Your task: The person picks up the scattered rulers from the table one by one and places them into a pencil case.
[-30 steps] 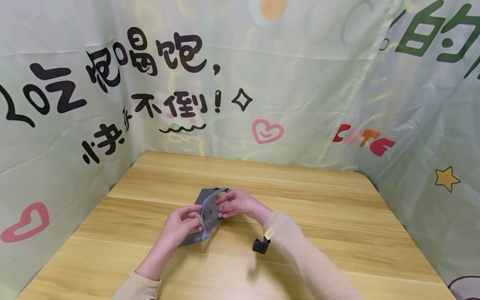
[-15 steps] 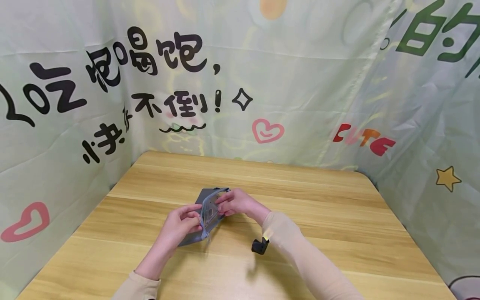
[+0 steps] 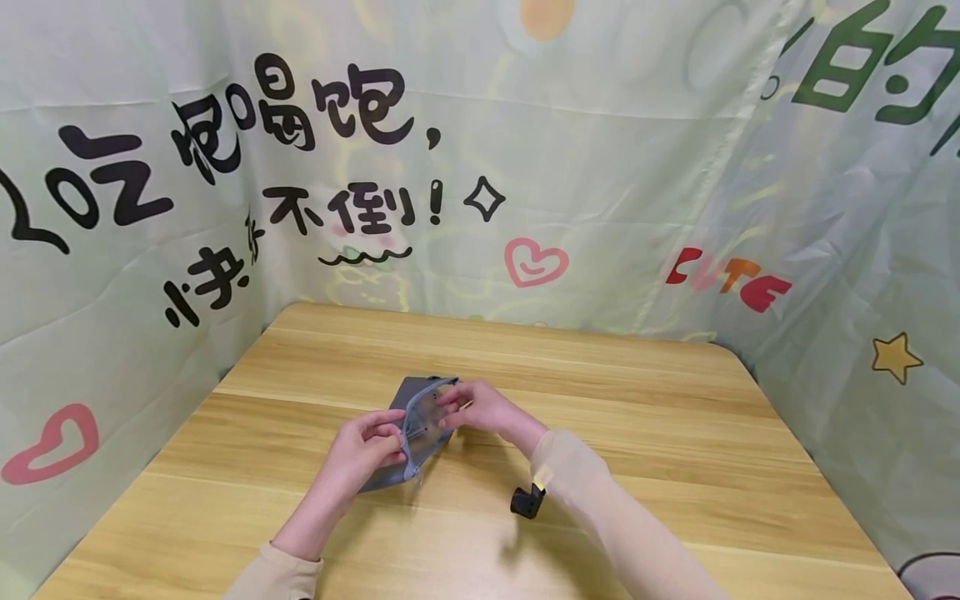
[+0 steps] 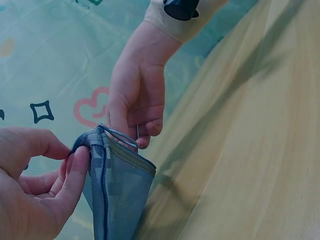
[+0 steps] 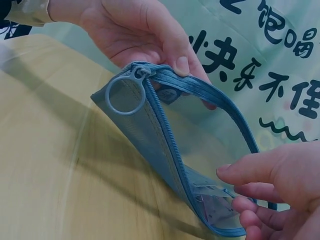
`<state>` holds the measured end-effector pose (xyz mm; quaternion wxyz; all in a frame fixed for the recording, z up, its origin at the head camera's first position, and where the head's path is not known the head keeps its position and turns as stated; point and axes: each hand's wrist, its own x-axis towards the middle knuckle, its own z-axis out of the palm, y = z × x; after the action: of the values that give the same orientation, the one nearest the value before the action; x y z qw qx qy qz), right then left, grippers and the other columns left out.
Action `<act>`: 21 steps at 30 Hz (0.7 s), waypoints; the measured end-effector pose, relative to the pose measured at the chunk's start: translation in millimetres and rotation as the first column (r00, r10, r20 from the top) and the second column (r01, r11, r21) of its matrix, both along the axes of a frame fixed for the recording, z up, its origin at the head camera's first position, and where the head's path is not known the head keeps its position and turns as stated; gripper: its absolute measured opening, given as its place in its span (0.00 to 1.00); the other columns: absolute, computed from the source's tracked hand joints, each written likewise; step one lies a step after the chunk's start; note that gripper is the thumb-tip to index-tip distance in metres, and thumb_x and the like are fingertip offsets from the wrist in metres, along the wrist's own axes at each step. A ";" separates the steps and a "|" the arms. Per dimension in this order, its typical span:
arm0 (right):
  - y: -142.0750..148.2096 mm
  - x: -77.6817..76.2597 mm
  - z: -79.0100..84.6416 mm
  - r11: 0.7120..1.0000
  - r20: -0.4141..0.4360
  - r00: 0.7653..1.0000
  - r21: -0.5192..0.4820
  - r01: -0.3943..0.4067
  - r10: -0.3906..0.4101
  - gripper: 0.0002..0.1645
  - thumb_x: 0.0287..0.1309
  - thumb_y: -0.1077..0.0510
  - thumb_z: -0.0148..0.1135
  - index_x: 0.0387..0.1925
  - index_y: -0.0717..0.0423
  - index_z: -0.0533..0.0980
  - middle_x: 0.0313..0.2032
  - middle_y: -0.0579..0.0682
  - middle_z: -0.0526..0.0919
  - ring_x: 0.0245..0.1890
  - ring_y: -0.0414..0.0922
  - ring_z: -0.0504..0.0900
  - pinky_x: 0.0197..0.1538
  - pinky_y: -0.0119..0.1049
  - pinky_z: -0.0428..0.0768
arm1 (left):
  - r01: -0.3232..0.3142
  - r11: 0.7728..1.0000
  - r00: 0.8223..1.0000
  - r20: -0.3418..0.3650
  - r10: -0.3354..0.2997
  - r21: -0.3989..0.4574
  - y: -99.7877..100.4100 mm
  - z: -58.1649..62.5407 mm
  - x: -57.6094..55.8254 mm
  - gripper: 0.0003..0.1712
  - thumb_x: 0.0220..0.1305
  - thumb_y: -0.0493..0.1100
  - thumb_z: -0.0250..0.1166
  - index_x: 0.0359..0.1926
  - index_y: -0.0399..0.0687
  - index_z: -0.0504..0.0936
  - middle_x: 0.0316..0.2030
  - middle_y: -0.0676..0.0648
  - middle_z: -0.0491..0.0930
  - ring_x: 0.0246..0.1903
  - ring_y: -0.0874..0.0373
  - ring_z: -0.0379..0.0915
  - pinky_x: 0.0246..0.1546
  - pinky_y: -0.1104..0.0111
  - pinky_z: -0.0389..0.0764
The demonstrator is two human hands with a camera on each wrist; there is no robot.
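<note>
A grey-blue mesh zip pouch (image 3: pixel 427 417) stands unzipped above the wooden table, its mouth spread wide. My left hand (image 3: pixel 363 446) pinches one zipped edge between thumb and fingers, as the left wrist view also shows. My right hand (image 3: pixel 480 407) is at the far side of the mouth, its fingers loosely bent and apart from the thumb. In the right wrist view, a clear plastic packet (image 5: pixel 215 207) with faint print lies inside the pouch, just below the right fingertips. A ring-shaped zip pull (image 5: pixel 126 95) hangs at the near end of the zip.
The wood-grain table (image 3: pixel 637 400) spreads around the pouch. Printed cloth (image 3: pixel 622 183) walls it in at the back and on both sides. A black wrist camera (image 3: pixel 527 502) juts from the right sleeve, casting a shadow on the table.
My right hand has drawn slightly back to the right and its fingers have loosened. The printed item seen by its fingers has dropped lower in the pouch. The left hand stays in place.
</note>
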<state>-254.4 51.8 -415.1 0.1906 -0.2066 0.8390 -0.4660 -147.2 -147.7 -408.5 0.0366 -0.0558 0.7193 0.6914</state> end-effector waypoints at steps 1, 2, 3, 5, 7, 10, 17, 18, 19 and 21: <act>1.2 0.3 -0.5 1.000 -0.004 1.000 -0.002 -0.003 0.003 0.25 0.50 0.61 0.73 0.51 0.64 0.80 0.42 0.59 0.82 0.40 0.42 0.76 0.38 0.26 0.75 | 0.002 1.000 1.000 -0.001 -0.002 0.002 0.3 0.0 0.0 0.27 0.60 0.27 0.59 0.62 0.29 0.72 0.33 0.51 0.73 0.31 0.63 0.75 0.35 0.74 0.85; 2.4 0.7 -1.0 1.000 -0.006 1.000 -0.005 -0.004 0.004 0.25 0.50 0.62 0.73 0.51 0.64 0.80 0.42 0.59 0.82 0.40 0.42 0.76 0.38 0.26 0.75 | 0.004 1.000 1.000 -0.003 -0.004 0.003 0.6 -0.1 -0.1 0.27 0.60 0.27 0.58 0.62 0.28 0.72 0.33 0.51 0.73 0.30 0.63 0.75 0.35 0.74 0.85; 3.9 1.2 -1.2 1.000 -0.006 1.000 -0.006 -0.003 0.003 0.25 0.50 0.62 0.73 0.51 0.64 0.80 0.43 0.60 0.82 0.41 0.42 0.76 0.38 0.26 0.75 | 0.006 1.000 1.000 -0.005 -0.006 0.002 1.0 -0.3 -0.2 0.27 0.60 0.27 0.58 0.62 0.28 0.72 0.32 0.51 0.73 0.30 0.64 0.75 0.35 0.74 0.85; 7.5 2.5 -1.8 1.000 -0.012 1.000 -0.005 0.007 -0.007 0.25 0.50 0.62 0.72 0.51 0.64 0.80 0.43 0.59 0.82 0.41 0.42 0.77 0.39 0.27 0.76 | 0.010 1.000 1.000 -0.017 -0.010 -0.006 2.0 -0.7 -0.7 0.27 0.60 0.27 0.58 0.62 0.27 0.72 0.33 0.49 0.74 0.30 0.64 0.75 0.34 0.74 0.85; 11.4 4.3 -1.8 1.000 -0.009 1.000 -0.007 0.028 -0.028 0.24 0.50 0.62 0.72 0.51 0.64 0.80 0.43 0.59 0.82 0.41 0.43 0.77 0.38 0.28 0.76 | 0.017 1.000 0.999 -0.027 -0.017 -0.017 3.6 -1.3 -1.3 0.27 0.59 0.27 0.58 0.61 0.27 0.72 0.33 0.47 0.75 0.29 0.64 0.75 0.34 0.74 0.85; 16.8 6.7 -3.0 0.998 -0.010 0.998 -0.014 0.063 -0.063 0.23 0.51 0.62 0.71 0.50 0.63 0.79 0.42 0.57 0.82 0.40 0.44 0.78 0.38 0.28 0.77 | 0.019 0.999 0.999 -0.039 -0.020 -0.037 7.0 -2.9 -2.9 0.26 0.59 0.27 0.59 0.61 0.28 0.73 0.34 0.44 0.76 0.29 0.64 0.76 0.33 0.74 0.85; 26.1 14.2 -3.9 0.992 -0.023 0.993 -0.043 0.116 -0.117 0.23 0.53 0.62 0.69 0.51 0.64 0.79 0.45 0.60 0.81 0.37 0.43 0.78 0.41 0.34 0.81 | 0.011 0.998 0.999 -0.035 -0.013 -0.059 15.2 -4.4 -4.9 0.26 0.58 0.26 0.60 0.60 0.29 0.75 0.34 0.44 0.77 0.29 0.61 0.77 0.32 0.72 0.86; 27.9 15.8 -3.6 0.992 -0.041 0.992 -0.039 0.120 -0.121 0.22 0.53 0.62 0.69 0.51 0.64 0.79 0.46 0.62 0.81 0.36 0.43 0.78 0.40 0.34 0.81 | 0.013 0.998 0.999 -0.034 -0.015 -0.059 15.6 -4.7 -5.2 0.26 0.58 0.26 0.60 0.60 0.29 0.75 0.34 0.44 0.77 0.29 0.60 0.77 0.32 0.72 0.87; 29.8 17.4 -3.2 0.991 -0.056 0.990 -0.038 0.125 -0.127 0.22 0.53 0.62 0.68 0.51 0.64 0.79 0.47 0.63 0.81 0.37 0.43 0.78 0.40 0.32 0.80 | 0.016 0.998 0.999 -0.033 -0.018 -0.060 16.1 -5.0 -5.5 0.26 0.58 0.26 0.60 0.60 0.30 0.75 0.34 0.44 0.77 0.29 0.60 0.78 0.32 0.72 0.87; 34.1 21.5 -1.6 0.989 -0.078 0.987 -0.036 0.140 -0.143 0.21 0.54 0.62 0.68 0.51 0.64 0.79 0.47 0.63 0.81 0.37 0.44 0.78 0.39 0.30 0.78 | 0.025 0.997 0.999 -0.032 -0.027 -0.068 16.9 -6.0 -6.6 0.26 0.58 0.25 0.59 0.60 0.30 0.75 0.33 0.43 0.78 0.28 0.60 0.78 0.32 0.71 0.87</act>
<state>-232.9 85.9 -416.6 0.1200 -0.1680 0.8512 -0.4825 -153.8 -130.9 -414.5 0.0321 -0.0363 0.7434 0.6671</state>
